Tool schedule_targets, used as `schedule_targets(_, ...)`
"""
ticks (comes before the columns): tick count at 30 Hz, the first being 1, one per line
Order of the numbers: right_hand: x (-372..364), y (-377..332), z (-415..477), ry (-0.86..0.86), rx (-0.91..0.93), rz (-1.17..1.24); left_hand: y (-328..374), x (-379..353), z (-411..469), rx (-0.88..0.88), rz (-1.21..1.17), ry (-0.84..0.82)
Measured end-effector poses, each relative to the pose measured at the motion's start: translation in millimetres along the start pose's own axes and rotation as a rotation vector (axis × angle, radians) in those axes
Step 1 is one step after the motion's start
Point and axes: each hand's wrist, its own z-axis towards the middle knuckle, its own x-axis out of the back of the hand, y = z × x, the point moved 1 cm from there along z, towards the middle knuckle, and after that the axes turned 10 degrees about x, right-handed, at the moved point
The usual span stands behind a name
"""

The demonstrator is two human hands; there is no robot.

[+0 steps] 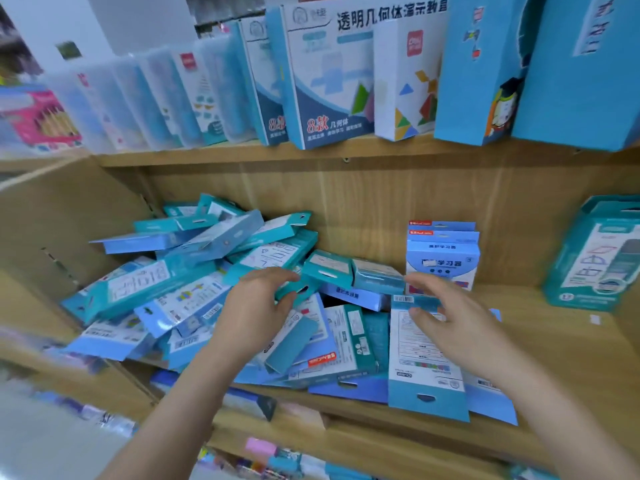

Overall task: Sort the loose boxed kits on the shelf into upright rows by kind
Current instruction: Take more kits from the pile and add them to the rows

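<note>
head view: the kits lie in a loose heap (166,289) on the left and middle of the wooden shelf (554,358), flat and crossed over each other, so none of it is sorted. two blue kits (441,258) stand upright at the far wall, probably the start of a row; teal kits (595,258) stand at the far right. the left hand (263,299) reaches in palm down, finger and thumb either side of a teal kit (304,289); i cannot tell if that grip has closed. the right hand (446,317) hovers over a flat kit (422,358), grip apart, fingers spread, holding nothing.
</note>
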Motion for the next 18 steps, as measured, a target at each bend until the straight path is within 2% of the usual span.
schedule_targets(7, -17, -19, 14, -0.060, -0.002, -0.082, 12, -26, 48, -0.219, 0.299, -0.176)
schedule_targets(9, -19, -21, 12, -0.053, -0.005, -0.082, 14, -29, 59, -0.236, 0.288, -0.154)
schedule_targets(14, -17, -21, 15, 0.053, 0.002, 0.018, 11, 27, 60, 0.027, -0.196, 0.230)
schedule_targets(16, -16, -28, 19, 0.119, 0.038, 0.122, 5, 48, 52, 0.133, -0.436, 0.247)
schedule_targets(18, -14, -40, 26, 0.167, 0.076, 0.253, 2, 63, 42, 0.234, -0.792, 0.149)
